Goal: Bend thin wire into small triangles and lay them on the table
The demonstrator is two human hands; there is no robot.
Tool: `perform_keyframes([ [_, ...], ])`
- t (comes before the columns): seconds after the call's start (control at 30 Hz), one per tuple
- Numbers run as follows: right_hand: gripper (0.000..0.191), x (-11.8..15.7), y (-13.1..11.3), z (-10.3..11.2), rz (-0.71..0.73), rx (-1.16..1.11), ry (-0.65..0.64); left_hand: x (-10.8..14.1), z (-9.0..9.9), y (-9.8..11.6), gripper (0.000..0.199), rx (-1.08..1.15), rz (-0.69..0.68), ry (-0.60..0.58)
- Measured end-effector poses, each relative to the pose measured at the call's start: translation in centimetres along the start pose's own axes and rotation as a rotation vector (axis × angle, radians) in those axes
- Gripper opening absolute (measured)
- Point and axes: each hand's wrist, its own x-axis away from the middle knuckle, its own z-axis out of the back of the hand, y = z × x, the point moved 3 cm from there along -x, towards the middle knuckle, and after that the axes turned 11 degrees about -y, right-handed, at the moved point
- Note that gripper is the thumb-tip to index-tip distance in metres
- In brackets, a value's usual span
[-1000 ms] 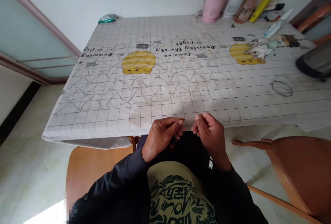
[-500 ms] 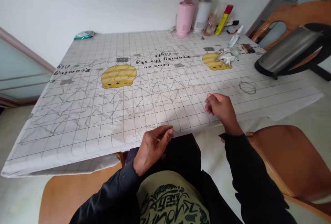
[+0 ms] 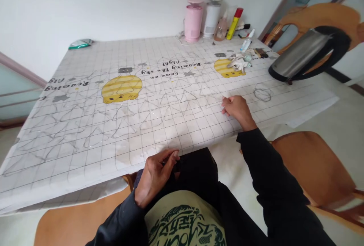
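My left hand (image 3: 156, 176) is closed in a pinch at the near edge of the table, above my lap; whatever is between its fingertips is too small to make out. My right hand (image 3: 237, 110) is over the right half of the tablecloth (image 3: 199, 124), its fingers curled together, and I cannot make out anything in them. Several thin bent wire triangles (image 3: 123, 126) lie in rows on the cloth to the left. A loose coil of thin wire (image 3: 262, 94) lies to the right of my right hand.
A steel kettle (image 3: 305, 54) stands at the right. Along the wall are a pink device (image 3: 193, 22), a white device (image 3: 212, 20) and a yellow tube (image 3: 234, 24). Crumpled gloves (image 3: 241, 62) lie before them. Wooden chairs (image 3: 315, 162) flank my lap; a green packet (image 3: 80, 44) lies back left.
The view has shifted, so the table's items appear further left. My left hand's thumb and index fingertips are closer together. My right hand has moved slightly away from the table's near edge.
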Motion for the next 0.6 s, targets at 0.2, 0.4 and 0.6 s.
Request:
perform_keyframes([
  [0.2, 0.027, 1.6, 3.8, 4.0, -0.033, 0.455, 0.352, 0.3, 0.2, -0.6, 0.037, -0.012, 0.011, -0.007],
  [0.4, 0.045, -1.0, 10.5, 9.6, -0.139, 0.725, 0.304, 0.4, -0.4, -0.7, 0.034, -0.023, 0.018, -0.03],
  [0.6, 0.038, -3.1, 13.3, 11.2, -0.162, 0.743, 0.162, 0.7, -0.9, 0.2, 0.033, -0.075, -0.029, -0.07],
])
